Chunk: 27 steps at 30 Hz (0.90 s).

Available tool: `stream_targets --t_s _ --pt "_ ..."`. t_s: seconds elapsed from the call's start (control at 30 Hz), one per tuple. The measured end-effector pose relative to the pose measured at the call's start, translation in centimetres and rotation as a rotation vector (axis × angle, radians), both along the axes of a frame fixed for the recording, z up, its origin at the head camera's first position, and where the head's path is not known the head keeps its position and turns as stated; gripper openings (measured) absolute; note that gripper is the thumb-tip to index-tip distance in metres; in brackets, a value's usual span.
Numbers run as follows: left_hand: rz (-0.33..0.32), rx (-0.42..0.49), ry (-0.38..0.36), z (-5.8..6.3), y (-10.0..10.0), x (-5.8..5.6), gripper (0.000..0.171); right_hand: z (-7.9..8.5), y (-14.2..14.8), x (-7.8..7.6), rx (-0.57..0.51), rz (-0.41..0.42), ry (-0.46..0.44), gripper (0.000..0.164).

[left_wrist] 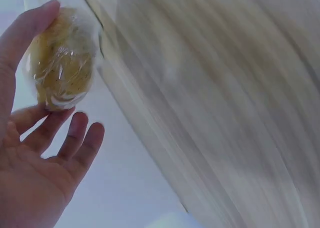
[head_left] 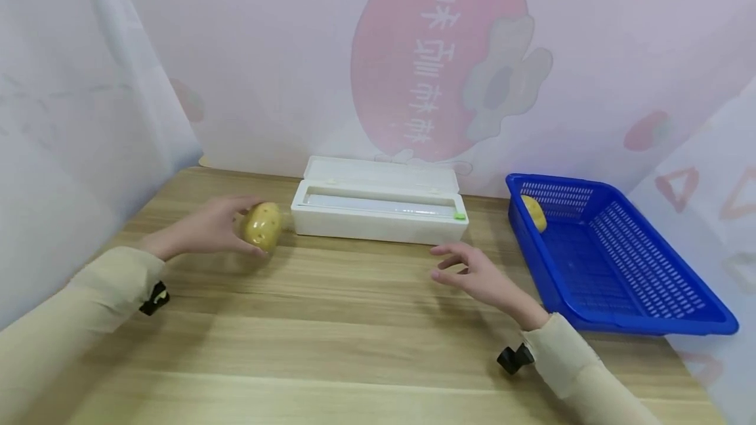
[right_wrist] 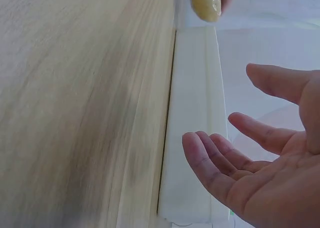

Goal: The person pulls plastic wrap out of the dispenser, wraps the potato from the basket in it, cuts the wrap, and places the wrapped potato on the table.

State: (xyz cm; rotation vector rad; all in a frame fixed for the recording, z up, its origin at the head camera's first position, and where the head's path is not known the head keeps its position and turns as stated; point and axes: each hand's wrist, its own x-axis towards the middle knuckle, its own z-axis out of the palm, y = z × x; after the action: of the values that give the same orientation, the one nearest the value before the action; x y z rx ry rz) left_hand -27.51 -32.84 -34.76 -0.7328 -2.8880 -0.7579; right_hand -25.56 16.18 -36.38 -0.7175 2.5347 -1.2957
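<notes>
One worktop (head_left: 354,346) bears one basket (head_left: 650,327) at its right edge and one box (head_left: 378,224) along its far edge. Our right hand (head_left: 481,275) holds nothing, fingers loosely parted; our left hand (head_left: 215,226) pinches one potato (head_left: 262,227) left of the box. We should grip lightly, sparing its film (left_wrist: 65,57). A second potato (head_left: 534,213) lies in the basket.

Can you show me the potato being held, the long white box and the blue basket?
Potato (head_left: 262,227): head view, middle of its shiny side.
Long white box (head_left: 378,228): head view, middle of its front wall.
Blue basket (head_left: 583,261): head view, bare part of its floor.
</notes>
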Motion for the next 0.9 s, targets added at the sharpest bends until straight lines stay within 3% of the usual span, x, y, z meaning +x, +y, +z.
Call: stream_targets --t_s 0.23,0.47,0.67,0.9 --pt "0.090 -0.004 -0.096 0.5 -3.9 -0.1 0.104 -0.3 0.3 0.0 -0.014 0.004 0.012 0.044" --pt "0.072 0.072 -0.156 -0.4 -6.3 -0.6 0.098 -0.7 0.5 -0.2 -0.007 0.015 -0.002 0.042" --pt "0.081 0.088 -0.240 -1.9 -7.6 -0.9 0.105 -0.7 0.5 -0.2 -0.020 0.009 -0.042 0.043" --pt "0.096 0.099 -0.291 -2.2 -7.9 -0.6 0.107 -0.9 0.5 -0.4 -0.025 0.016 -0.050 0.042"
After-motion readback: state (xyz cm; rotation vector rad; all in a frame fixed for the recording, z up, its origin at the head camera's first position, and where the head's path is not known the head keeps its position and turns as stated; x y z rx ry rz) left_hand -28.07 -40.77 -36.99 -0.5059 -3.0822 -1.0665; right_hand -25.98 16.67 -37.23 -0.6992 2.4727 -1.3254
